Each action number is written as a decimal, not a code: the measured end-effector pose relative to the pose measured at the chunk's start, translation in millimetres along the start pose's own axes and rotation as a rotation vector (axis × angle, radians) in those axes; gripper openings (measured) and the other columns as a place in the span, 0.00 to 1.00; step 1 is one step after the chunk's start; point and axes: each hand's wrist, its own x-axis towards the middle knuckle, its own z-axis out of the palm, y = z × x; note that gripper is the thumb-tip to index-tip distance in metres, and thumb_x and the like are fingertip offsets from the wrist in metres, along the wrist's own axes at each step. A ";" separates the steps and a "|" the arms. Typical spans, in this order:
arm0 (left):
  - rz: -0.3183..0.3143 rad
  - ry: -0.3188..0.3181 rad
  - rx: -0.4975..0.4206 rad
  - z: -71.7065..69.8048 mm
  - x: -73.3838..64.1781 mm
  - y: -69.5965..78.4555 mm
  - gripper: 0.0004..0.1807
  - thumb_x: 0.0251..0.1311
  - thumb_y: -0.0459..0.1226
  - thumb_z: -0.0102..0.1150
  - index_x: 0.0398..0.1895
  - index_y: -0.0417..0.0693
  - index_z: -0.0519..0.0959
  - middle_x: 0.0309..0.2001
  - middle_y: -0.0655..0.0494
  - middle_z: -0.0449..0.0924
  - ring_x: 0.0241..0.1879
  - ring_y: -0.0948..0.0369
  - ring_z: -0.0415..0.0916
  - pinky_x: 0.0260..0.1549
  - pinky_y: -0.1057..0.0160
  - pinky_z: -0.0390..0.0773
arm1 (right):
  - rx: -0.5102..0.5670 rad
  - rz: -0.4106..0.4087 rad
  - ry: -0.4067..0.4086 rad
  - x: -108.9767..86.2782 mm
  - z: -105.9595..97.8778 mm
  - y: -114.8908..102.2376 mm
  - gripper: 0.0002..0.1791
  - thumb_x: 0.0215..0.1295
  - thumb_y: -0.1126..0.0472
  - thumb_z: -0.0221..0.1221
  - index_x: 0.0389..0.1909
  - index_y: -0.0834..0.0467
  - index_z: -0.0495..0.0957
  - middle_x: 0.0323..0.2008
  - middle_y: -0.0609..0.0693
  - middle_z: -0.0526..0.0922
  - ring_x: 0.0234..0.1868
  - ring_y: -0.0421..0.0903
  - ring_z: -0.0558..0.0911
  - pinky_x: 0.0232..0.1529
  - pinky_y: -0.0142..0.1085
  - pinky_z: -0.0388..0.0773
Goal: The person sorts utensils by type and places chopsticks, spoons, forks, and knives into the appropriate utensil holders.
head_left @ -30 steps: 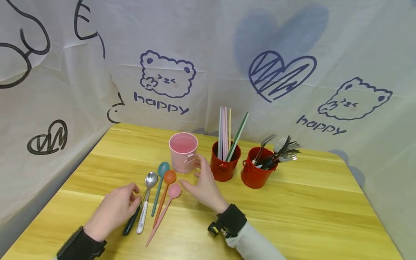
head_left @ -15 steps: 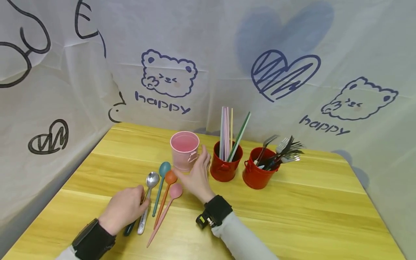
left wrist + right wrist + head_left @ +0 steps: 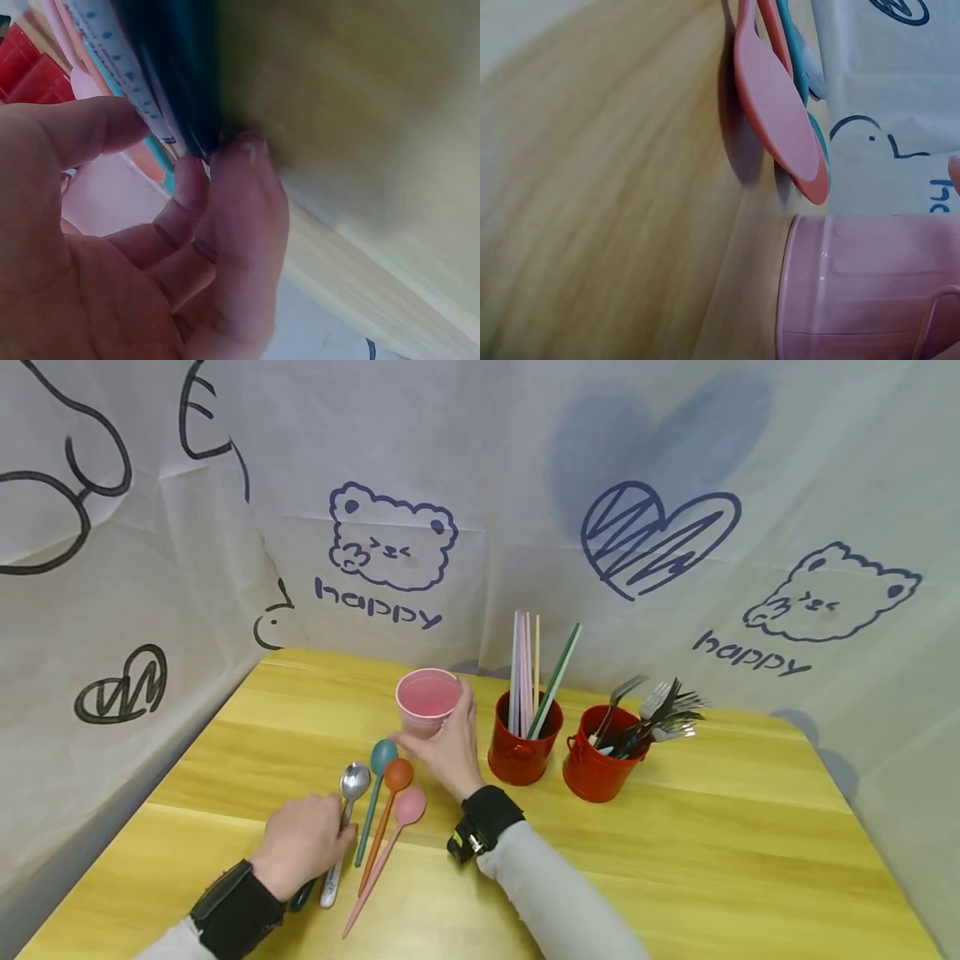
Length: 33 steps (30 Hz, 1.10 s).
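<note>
My right hand (image 3: 450, 745) grips the small pink bucket (image 3: 412, 723), thumb at its front and fingers along its right side. The right wrist view shows the bucket's wall (image 3: 870, 289) up close. My left hand (image 3: 303, 843) pinches two handles, the white patterned handle (image 3: 112, 52) of a silver spoon (image 3: 354, 781) and a dark green handle (image 3: 176, 67). The dark-handled piece's head is hidden under that hand. Just right of it lie a teal spoon (image 3: 383, 756), an orange spoon (image 3: 398, 774) and a pink spoon (image 3: 409, 807), side by side.
Right of the pink bucket stands a red bucket (image 3: 517, 762) of chopsticks (image 3: 523, 672). Beside it, another red bucket (image 3: 598, 777) holds several forks (image 3: 663, 714). A white cloth with drawings (image 3: 525, 527) hangs behind the yellow wooden table (image 3: 712, 843).
My right hand has moved from beside the pink bucket's handle to round its front and right side. My left hand has shifted right and closed over the two handles.
</note>
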 end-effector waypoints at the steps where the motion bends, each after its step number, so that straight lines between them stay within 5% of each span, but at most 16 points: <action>1: -0.004 -0.002 -0.001 0.2 0.5 1.0 0.16 0.59 0.43 0.68 0.23 0.46 0.72 0.17 0.57 0.69 0.15 0.61 0.69 0.13 0.64 0.66 | -0.003 0.009 0.006 1.4 0.4 0.5 0.66 0.44 0.53 0.80 0.78 0.54 0.45 0.72 0.60 0.62 0.72 0.59 0.68 0.71 0.54 0.69; 15: -0.020 0.017 -0.025 3.0 4.8 4.1 0.21 0.58 0.40 0.67 0.13 0.50 0.68 0.14 0.58 0.68 0.14 0.62 0.67 0.12 0.65 0.64 | 0.090 0.064 0.028 15.6 5.1 12.0 0.58 0.45 0.57 0.80 0.74 0.54 0.53 0.68 0.56 0.72 0.68 0.54 0.74 0.70 0.51 0.72; 33: -0.080 0.011 -0.026 2.9 8.5 6.8 0.22 0.53 0.41 0.67 0.08 0.52 0.68 0.12 0.58 0.68 0.14 0.60 0.68 0.11 0.64 0.64 | 0.004 0.043 0.030 7.4 3.6 13.5 0.51 0.47 0.52 0.77 0.71 0.51 0.60 0.64 0.51 0.76 0.64 0.50 0.77 0.66 0.47 0.76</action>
